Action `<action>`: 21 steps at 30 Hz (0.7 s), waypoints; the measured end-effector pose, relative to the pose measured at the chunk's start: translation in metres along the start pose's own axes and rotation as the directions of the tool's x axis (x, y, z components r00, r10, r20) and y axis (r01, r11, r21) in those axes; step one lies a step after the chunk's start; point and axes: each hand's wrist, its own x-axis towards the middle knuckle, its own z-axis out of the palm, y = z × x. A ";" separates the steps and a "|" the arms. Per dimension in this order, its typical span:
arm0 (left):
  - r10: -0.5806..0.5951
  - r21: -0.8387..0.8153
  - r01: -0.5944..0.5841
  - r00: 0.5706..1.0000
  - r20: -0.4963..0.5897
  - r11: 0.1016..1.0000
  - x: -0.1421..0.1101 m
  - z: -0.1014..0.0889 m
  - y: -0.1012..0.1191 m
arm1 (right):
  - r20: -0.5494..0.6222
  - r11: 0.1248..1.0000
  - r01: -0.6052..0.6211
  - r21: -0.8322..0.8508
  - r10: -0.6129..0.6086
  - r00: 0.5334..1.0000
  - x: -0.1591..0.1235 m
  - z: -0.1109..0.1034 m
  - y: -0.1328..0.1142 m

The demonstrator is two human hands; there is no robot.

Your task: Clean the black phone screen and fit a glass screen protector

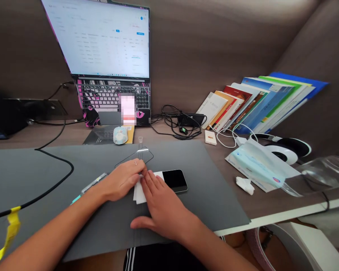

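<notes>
A folded white tissue [140,195] lies on the grey desk mat, under and between my two hands. My left hand [124,180], with a ring on one finger, is closed with bent fingers at the tissue's upper left edge. My right hand [165,205] lies flat across the tissue, fingers stretched out and thumb spread to the side. Their fingertips meet over the tissue. Just right of my right fingers is a phone [175,180] with a dark screen, partly overlapped by the tissue. Beyond my left hand lies a clear, dark-edged sheet [143,151].
An open laptop [101,41] stands at the back, a mouse [120,135] before it. Books [248,101] lean at right, near headphones [285,150], a tissue pack [257,167] and a crumpled tissue [245,185]. A black cable [53,184] crosses the mat's left side.
</notes>
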 end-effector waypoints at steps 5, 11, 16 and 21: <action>0.026 0.013 -0.027 0.999 0.024 1.000 0.000 0.003 0.001 | 0.007 0.999 -0.032 0.012 0.032 0.999 -0.029 0.000 0.000; 0.014 0.114 -0.015 1.000 0.012 0.993 0.003 0.008 0.011 | -0.001 0.970 -0.229 -0.085 0.230 0.973 -0.060 -0.012 0.028; 0.007 0.131 -0.010 1.000 0.022 0.991 0.003 0.010 0.012 | 0.009 0.956 -0.275 -0.102 0.277 0.961 -0.051 -0.023 0.037; -0.012 0.130 0.011 1.000 0.014 0.991 0.001 0.013 0.005 | -0.017 0.959 -0.258 -0.121 0.257 0.966 -0.033 -0.024 0.036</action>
